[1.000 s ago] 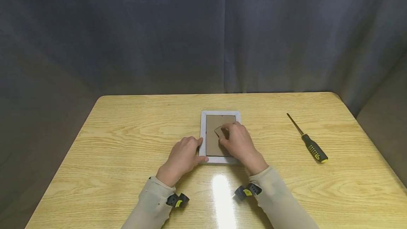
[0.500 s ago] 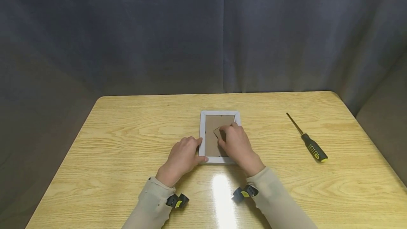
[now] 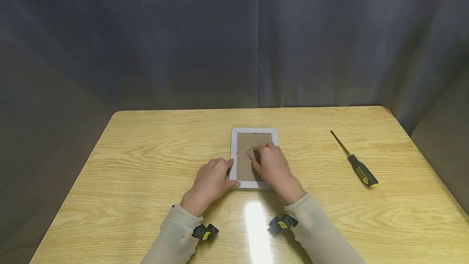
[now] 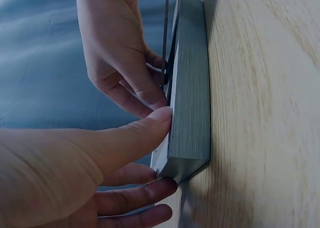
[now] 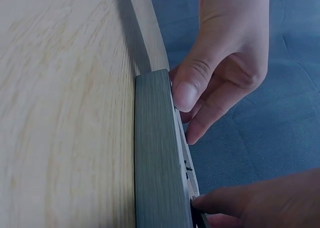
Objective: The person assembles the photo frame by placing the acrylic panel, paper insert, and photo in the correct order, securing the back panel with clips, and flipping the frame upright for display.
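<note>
A picture frame [image 3: 233, 144] with a pale border lies on the table, its brown backing board [image 3: 244, 170] facing up. My left hand [image 3: 210, 179] grips the near left corner; in the left wrist view its thumb [image 4: 155, 119] presses the frame's edge. Over the backing, my right hand [image 3: 272, 165] pinches a thin flap [image 3: 250, 155], seemingly the stand, which shows as a dark angled outline. Edge-on in the left wrist view, this dark strip [image 4: 165, 38] stands away from the frame. My right fingertips are partly hidden in the head view.
A screwdriver [image 3: 360, 170] with a black and yellow handle lies to the right on the wooden table [image 3: 146, 150]. Dark grey curtains [image 3: 183, 52] hang behind and at both sides. Each sleeve carries a dark wrist strap.
My right hand has shifted slightly left and toward me, and the backing board has moved a little left, narrowing the dark gap at its near edge. The left hand stays at the corner.
</note>
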The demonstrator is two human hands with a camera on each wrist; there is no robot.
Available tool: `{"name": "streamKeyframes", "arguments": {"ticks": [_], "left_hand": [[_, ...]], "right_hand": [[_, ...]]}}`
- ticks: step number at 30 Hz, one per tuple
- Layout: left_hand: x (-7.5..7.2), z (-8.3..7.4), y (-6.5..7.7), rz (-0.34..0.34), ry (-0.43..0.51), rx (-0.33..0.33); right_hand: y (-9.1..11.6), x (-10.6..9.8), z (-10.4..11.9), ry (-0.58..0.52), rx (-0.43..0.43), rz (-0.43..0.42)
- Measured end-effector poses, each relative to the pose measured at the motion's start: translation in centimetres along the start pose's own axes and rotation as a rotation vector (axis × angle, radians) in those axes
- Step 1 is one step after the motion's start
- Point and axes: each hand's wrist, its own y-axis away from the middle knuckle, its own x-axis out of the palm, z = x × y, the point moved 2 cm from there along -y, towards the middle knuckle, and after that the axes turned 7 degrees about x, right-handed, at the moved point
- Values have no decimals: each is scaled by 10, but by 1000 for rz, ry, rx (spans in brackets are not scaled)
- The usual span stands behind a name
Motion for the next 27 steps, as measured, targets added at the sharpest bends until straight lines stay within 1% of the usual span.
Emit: {"name": "streamKeyframes", "arguments": {"ticks": [17,22,27], "left_hand": [[0,0,1,-16,-4,8],[0,0,1,-19,2,6],[1,1,1,-17,7,-1]], "right_hand": [[0,0,0,-2,4,0],[0,0,0,-10,-13,-7],[0,-3,1,-34,-44,-33]]}}
